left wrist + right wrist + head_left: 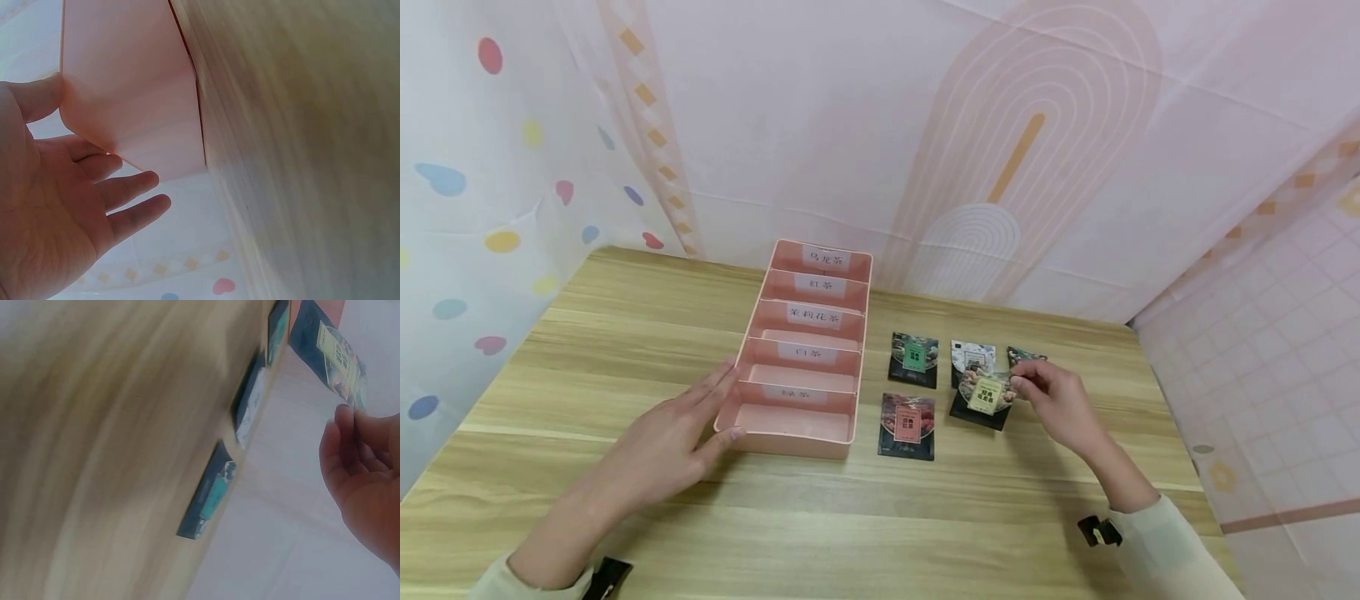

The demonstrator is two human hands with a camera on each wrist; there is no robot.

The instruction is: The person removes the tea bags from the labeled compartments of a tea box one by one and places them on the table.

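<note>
My right hand [1060, 406] pinches a dark tea sachet with a yellow label [987, 397] by its upper right corner between thumb and fingers. In the right wrist view this sachet [331, 353] hangs tilted above the table. It overlaps a white-topped sachet [973, 357] in the head view. A pink box [790, 447] with several compartments and paper labels stands to the left. My left hand [662, 442] rests at its near left corner; in the left wrist view, the thumb touches the rim and loosely extended fingers [134, 187] lie along the side.
A green-labelled sachet [913, 359] and a red-labelled one [907, 426] lie right of the box. Another sachet with a teal label [209, 494] lies partly behind my right hand in the head view. A patterned cloth [820, 125] hangs behind the wooden table [790, 533].
</note>
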